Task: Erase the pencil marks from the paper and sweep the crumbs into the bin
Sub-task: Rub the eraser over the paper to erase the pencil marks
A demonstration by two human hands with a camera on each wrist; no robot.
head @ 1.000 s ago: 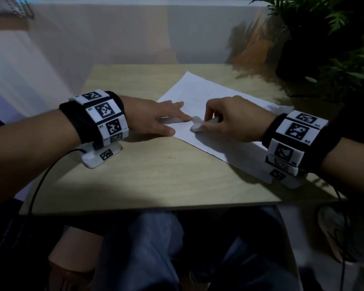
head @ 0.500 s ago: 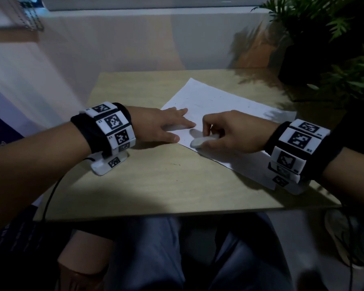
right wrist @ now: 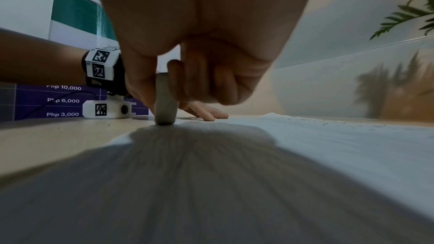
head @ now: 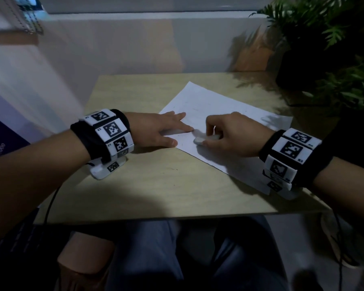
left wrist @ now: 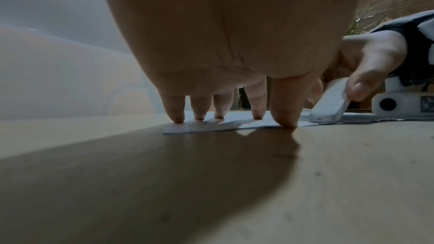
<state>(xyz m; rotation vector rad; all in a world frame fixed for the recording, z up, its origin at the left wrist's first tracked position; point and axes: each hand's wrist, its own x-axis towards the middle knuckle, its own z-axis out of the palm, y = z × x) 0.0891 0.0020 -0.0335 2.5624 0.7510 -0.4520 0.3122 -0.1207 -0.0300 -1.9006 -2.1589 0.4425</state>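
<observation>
Spreading across most of what I see is the pale wooden table (head: 156, 192), and everything else sits on it or around it. At the table's far right corner a leafy potted plant (head: 328, 49) leans in, throwing shadows over the wood. Beyond the table's left edge stands a purple sign (right wrist: 63, 101) with price figures printed on it.

On the table, toward its right half, lies the white paper (head: 225, 106), turned at an angle to the table's edges. Faint grey marks and small dark crumbs (right wrist: 328, 122) speckle the sheet; a few specks also lie on the bare wood near the table's front.

The left hand (head: 156, 129) rests on the paper's near left corner, fingers straight and spread, tips pressing the sheet flat against the table; it grasps nothing. The right hand (head: 233, 133) sits over the paper just beside the left one, fingers curled, pinching a white eraser (head: 200, 138) between thumb and fingers. The eraser is tilted, its lower end touching the paper close to the left index fingertip.

Both wrists wear black bands (head: 107, 133) carrying white blocks with square printed patterns.
</observation>
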